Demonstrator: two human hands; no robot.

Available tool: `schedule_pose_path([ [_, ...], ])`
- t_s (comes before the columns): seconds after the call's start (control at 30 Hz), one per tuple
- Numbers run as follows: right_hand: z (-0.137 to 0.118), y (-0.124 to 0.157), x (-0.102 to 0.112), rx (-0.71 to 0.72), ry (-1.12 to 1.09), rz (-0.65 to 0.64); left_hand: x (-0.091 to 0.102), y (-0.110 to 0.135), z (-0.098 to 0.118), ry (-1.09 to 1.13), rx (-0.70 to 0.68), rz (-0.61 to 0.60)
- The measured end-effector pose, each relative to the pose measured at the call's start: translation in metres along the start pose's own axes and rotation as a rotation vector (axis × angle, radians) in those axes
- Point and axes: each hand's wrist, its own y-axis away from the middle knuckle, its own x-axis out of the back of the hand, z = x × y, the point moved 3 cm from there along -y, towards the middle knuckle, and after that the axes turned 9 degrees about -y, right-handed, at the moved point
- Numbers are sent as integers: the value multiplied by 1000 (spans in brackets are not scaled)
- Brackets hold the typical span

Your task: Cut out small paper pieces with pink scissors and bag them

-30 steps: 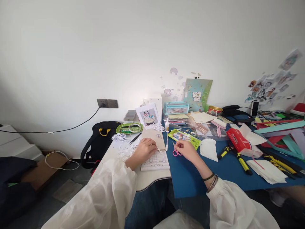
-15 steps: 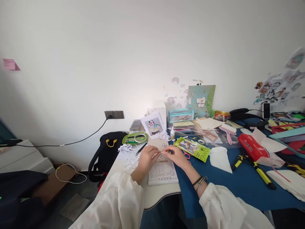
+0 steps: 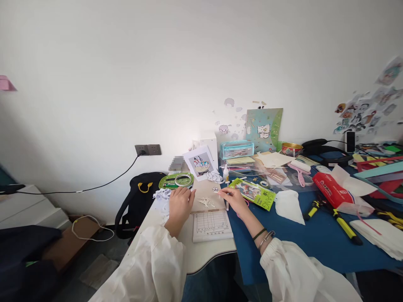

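Observation:
My left hand (image 3: 180,203) lies on the white desk (image 3: 201,251) with its fingers stretched flat toward a green tray (image 3: 168,181) that holds a tape ring (image 3: 184,180). It holds nothing. My right hand (image 3: 234,198) is pinched, its fingertips beside a small cutout (image 3: 215,189) on a brown card (image 3: 201,193). What it pinches is too small to make out. A few white slivers (image 3: 205,203) lie on the card between my hands. A gridded pad (image 3: 211,224) sits below the card.
A green packet (image 3: 255,193), white paper (image 3: 288,205), yellow-handled pliers (image 3: 341,220) and a red tissue pack (image 3: 330,188) lie on the blue mat (image 3: 283,243). Paper scraps (image 3: 162,195) sit left of the card. A black bag (image 3: 138,197) hangs off the desk's left end.
The pink scissors left my right hand, and both hands met over the card. They have since parted: the left slid toward the green tray, the right went up and right, with white slivers left on the card.

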Motion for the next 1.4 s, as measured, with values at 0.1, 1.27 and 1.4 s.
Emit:
schedule_pose_path([
  [0.1, -1, 1, -5, 20, -41, -1, -1, 0, 12, 83, 12, -55],
  [1.27, -5, 17, 24, -193, -379, 253, -8, -3, 11, -171, 102, -146],
  [1.4, -5, 48, 88, -277, -293, 354, -6, -3, 9, -168, 116, -137],
])
